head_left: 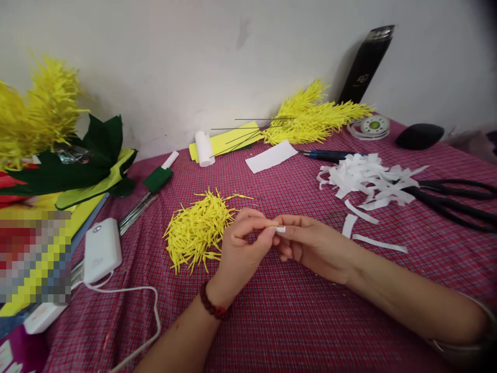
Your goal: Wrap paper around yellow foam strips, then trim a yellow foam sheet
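Scissors [442,200] lie partly under white strips [361,176], while left hand [243,246] and right hand [310,241] pinch paper [280,229].

Smudged pale wall [166,67] behind red checked tablecloth [295,321].

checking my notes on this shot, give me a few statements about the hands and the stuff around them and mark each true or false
1. The left hand and right hand meet at a small white papery strip. True.
2. The loose pile of thin yellow pieces lies beside the right hand. False: the pile is beside the left hand.
3. The heap of long white papery strips partly covers the black-handled scissors. True.
4. The dark red beaded bracelet is on the right wrist. False: the bracelet is on the left wrist.
5. The white rectangular device is left of the yellow pile. True.
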`<action>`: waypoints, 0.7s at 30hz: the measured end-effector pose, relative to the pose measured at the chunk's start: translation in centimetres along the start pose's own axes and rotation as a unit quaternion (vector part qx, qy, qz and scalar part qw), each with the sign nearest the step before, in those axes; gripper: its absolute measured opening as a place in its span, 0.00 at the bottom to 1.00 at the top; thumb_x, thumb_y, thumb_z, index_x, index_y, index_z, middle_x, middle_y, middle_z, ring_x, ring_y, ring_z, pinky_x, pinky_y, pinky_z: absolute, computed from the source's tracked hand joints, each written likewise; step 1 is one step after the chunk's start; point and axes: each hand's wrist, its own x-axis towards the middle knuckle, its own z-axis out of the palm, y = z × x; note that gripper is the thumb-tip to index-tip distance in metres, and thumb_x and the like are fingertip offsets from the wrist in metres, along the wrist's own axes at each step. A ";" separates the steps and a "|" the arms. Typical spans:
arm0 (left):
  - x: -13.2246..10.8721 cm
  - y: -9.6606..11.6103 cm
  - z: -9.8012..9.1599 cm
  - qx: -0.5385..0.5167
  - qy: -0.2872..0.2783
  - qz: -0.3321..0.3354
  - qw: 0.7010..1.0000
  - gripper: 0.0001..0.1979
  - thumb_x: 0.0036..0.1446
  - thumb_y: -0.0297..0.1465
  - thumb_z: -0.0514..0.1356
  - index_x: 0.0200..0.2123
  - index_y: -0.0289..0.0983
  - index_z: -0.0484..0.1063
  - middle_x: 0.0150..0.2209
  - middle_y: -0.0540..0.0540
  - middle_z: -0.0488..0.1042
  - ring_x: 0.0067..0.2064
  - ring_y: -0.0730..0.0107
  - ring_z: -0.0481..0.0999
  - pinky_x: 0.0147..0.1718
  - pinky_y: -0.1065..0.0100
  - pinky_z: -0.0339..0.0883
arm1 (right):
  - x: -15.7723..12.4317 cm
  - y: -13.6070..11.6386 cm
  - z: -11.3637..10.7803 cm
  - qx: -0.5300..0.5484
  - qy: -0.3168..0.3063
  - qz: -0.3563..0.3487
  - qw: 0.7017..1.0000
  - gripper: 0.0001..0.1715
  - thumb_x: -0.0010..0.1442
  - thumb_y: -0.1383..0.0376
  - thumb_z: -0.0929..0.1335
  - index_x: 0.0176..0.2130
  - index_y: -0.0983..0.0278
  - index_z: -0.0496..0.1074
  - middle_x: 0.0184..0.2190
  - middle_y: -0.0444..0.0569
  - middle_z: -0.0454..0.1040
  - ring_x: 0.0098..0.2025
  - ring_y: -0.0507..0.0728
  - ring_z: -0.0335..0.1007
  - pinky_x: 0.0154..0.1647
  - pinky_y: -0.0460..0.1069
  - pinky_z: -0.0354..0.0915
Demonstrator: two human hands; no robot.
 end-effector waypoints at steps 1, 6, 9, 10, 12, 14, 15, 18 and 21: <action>0.1 0.0 0.0 0.011 -0.002 0.015 1.000 0.06 0.54 0.24 0.61 0.32 0.40 0.77 0.32 0.50 0.71 0.36 0.75 0.72 0.37 0.69 0.67 | 0.0 0.0 0.0 0.015 -0.005 0.005 1.000 0.08 0.49 0.63 0.74 0.28 0.66 0.74 0.23 0.40 0.73 0.20 0.44 0.64 0.24 0.42 0.62; 0.2 0.1 -0.3 0.043 -0.001 0.064 0.997 0.07 0.54 0.23 0.62 0.33 0.40 0.77 0.32 0.50 0.71 0.35 0.76 0.72 0.34 0.71 0.68 | -0.1 0.1 0.0 0.069 -0.020 0.023 0.997 0.06 0.49 0.66 0.74 0.28 0.65 0.75 0.22 0.40 0.74 0.19 0.43 0.65 0.24 0.41 0.63; 0.3 0.2 -0.4 0.071 -0.004 0.087 0.994 0.06 0.55 0.24 0.62 0.34 0.40 0.77 0.31 0.50 0.72 0.35 0.75 0.72 0.34 0.70 0.68 | -0.1 0.1 0.0 0.087 -0.021 0.026 0.996 0.05 0.49 0.67 0.74 0.29 0.65 0.75 0.22 0.39 0.74 0.20 0.43 0.66 0.25 0.41 0.64; 0.3 0.2 -0.5 0.082 -0.007 0.094 0.992 0.06 0.55 0.25 0.61 0.35 0.40 0.77 0.31 0.50 0.72 0.35 0.75 0.72 0.34 0.70 0.68 | -0.1 0.1 0.0 0.091 -0.020 0.026 0.995 0.05 0.49 0.68 0.74 0.28 0.65 0.75 0.22 0.39 0.74 0.20 0.43 0.65 0.25 0.41 0.64; 0.3 0.3 -0.5 0.103 -0.011 0.107 0.989 0.07 0.56 0.25 0.61 0.35 0.41 0.77 0.31 0.50 0.72 0.34 0.75 0.72 0.34 0.70 0.68 | -0.2 0.0 0.0 0.095 -0.018 0.026 0.995 0.05 0.49 0.68 0.74 0.28 0.65 0.74 0.22 0.39 0.74 0.20 0.44 0.65 0.26 0.42 0.65; 0.3 0.4 -0.6 0.122 -0.013 0.121 0.985 0.06 0.56 0.25 0.61 0.35 0.40 0.77 0.30 0.50 0.72 0.33 0.75 0.71 0.32 0.70 0.67 | -0.2 0.0 0.1 0.094 -0.018 0.027 0.995 0.05 0.49 0.66 0.74 0.27 0.65 0.74 0.22 0.39 0.73 0.20 0.44 0.64 0.26 0.43 0.65; 0.3 0.5 -0.6 0.130 -0.013 0.125 0.983 0.06 0.56 0.25 0.61 0.35 0.40 0.77 0.30 0.50 0.72 0.33 0.75 0.71 0.32 0.69 0.67 | -0.2 -0.1 0.1 0.090 -0.021 0.027 0.995 0.06 0.49 0.66 0.74 0.26 0.65 0.74 0.22 0.39 0.73 0.21 0.44 0.64 0.26 0.43 0.65; 0.3 0.6 -0.7 0.140 -0.018 0.129 0.982 0.07 0.57 0.25 0.60 0.36 0.40 0.77 0.30 0.50 0.72 0.33 0.74 0.71 0.33 0.68 0.67 | -0.1 -0.1 0.2 0.078 -0.024 0.022 0.996 0.07 0.48 0.65 0.75 0.26 0.66 0.74 0.21 0.38 0.72 0.20 0.44 0.63 0.26 0.42 0.64; 0.3 0.7 -0.7 0.129 -0.033 0.121 0.984 0.09 0.59 0.26 0.58 0.39 0.42 0.76 0.31 0.50 0.73 0.34 0.73 0.71 0.34 0.67 0.67 | -0.1 -0.1 0.2 0.071 -0.012 0.019 0.997 0.09 0.46 0.66 0.76 0.27 0.65 0.74 0.21 0.37 0.71 0.20 0.43 0.62 0.26 0.42 0.64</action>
